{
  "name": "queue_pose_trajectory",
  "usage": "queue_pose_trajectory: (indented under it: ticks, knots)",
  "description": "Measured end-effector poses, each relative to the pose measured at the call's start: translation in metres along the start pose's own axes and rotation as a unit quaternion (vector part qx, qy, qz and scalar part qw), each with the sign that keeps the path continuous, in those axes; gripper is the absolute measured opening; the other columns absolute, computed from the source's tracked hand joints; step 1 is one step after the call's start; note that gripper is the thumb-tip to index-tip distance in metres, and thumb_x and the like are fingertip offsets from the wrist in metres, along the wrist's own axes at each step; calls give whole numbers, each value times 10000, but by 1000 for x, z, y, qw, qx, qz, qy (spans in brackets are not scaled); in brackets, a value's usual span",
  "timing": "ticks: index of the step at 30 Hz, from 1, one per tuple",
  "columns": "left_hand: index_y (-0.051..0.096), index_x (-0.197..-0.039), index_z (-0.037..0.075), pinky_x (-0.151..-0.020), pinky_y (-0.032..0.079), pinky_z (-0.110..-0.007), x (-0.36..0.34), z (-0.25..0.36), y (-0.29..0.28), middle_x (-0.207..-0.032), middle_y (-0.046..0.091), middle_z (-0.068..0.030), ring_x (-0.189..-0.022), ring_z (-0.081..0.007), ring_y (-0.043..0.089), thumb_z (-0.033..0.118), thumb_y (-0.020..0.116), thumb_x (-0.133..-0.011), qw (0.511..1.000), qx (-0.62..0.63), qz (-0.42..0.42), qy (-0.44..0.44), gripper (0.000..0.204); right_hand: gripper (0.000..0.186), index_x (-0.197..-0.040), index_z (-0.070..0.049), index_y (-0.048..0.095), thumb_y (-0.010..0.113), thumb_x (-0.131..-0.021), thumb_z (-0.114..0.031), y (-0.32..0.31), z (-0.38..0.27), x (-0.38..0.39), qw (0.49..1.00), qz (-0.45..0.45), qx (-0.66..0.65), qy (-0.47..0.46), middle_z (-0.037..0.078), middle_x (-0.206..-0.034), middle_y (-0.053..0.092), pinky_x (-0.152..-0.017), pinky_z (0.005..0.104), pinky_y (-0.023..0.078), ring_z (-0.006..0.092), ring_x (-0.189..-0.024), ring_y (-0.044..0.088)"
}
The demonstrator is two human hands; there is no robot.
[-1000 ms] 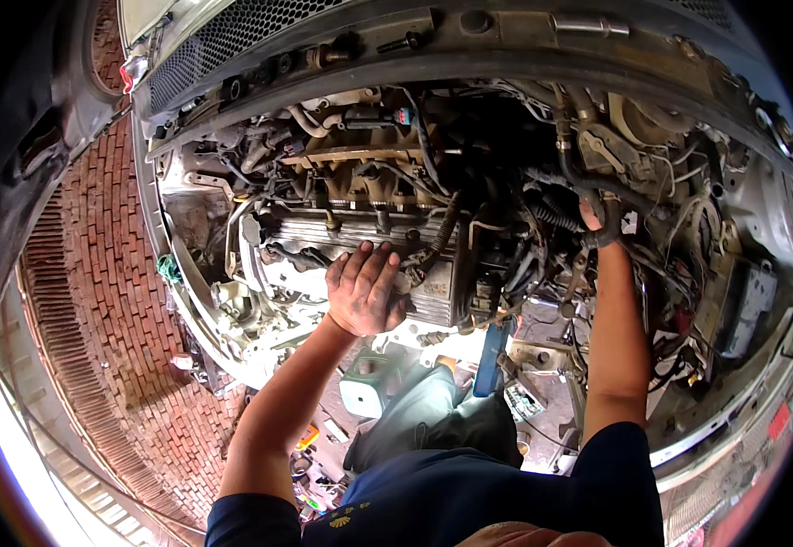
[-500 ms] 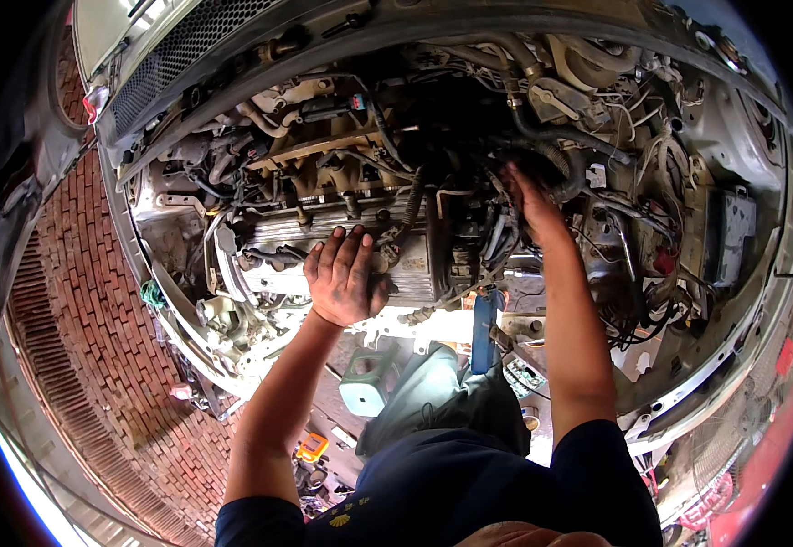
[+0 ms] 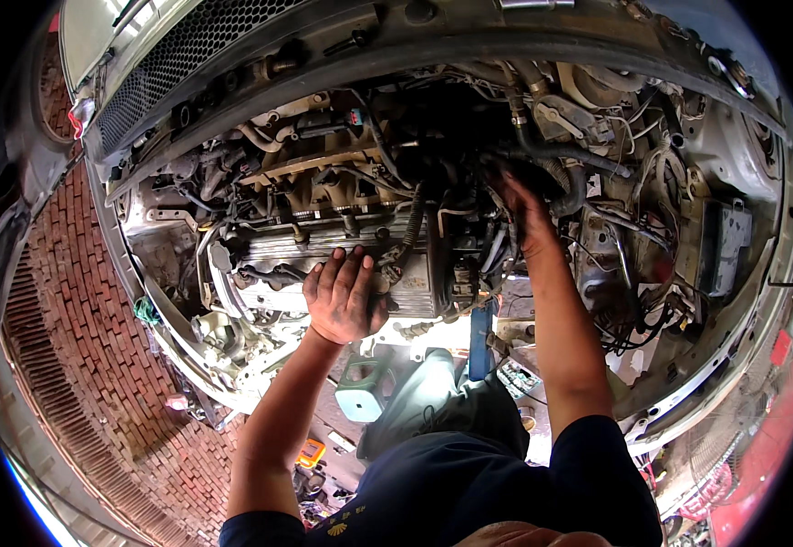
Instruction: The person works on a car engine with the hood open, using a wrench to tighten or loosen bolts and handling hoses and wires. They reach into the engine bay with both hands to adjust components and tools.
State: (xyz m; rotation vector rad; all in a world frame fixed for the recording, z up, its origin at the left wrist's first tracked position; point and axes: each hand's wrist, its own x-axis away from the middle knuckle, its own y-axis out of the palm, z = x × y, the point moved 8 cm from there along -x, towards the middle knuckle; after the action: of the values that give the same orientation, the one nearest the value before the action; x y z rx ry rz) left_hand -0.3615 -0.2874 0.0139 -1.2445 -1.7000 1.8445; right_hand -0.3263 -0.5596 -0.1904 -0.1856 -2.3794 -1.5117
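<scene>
My left hand lies flat, fingers stretched and a little apart, on the ribbed metal engine cover. Dark grease marks its back and fingers. Next to its fingertips a corrugated hose runs up from the cover. My right hand reaches into the dark gap at the right end of the engine, beside a thick black hose. Shadow swallows its fingertips, so what they touch cannot be made out. Below that hand, thin cables and pipes run down the engine's side.
Intake pipes cross behind the engine cover. Loose wiring and a black box fill the right side of the bay. A blue upright bar stands in front of me, near a pale green stool. Brick paving lies to the left.
My right hand has moved slightly left and deeper into the dark gap. My left hand stays on the engine cover. The whole view has shifted a little.
</scene>
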Motion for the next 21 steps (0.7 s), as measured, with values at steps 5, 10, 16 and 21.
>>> queue_pose_trajectory:
  ticks: [5,10,16,21]
  knots:
    - [547,-1401,-16,-1074,331,-516,-3,1,-1,-1330,650,-200,-1282,-384,555,438,501,-913,1000,5,1,8,667,557,-1464,-48,545,649,-982,-306,-11,2,-2,999,33,-2,8,133,-1497,564,-1161,392,400,253,-1370,537]
    - [546,-1397,-25,-1077,327,-517,-1,1,0,-1325,650,-212,-1285,-389,555,431,498,-918,1000,3,4,8,663,395,-1339,-60,629,669,-994,-248,-42,-18,5,955,141,260,-28,55,-1167,718,-838,255,504,165,-959,674]
    - [564,-1373,-47,-1067,330,-516,1,2,1,-1316,650,-217,-1300,-393,543,430,483,-929,1000,-6,0,8,657,341,-1333,-89,619,666,-1000,-145,-64,-56,17,942,246,120,-196,93,-1263,689,-889,395,613,254,-1102,703]
    - [567,-1372,-58,-1069,331,-519,-1,3,1,-1330,639,-218,-1314,-389,533,433,469,-933,1000,-10,-2,13,666,389,-1377,-113,587,658,-997,-157,-62,-50,-3,979,105,1,-177,52,-1326,653,-1041,460,526,258,-1264,604]
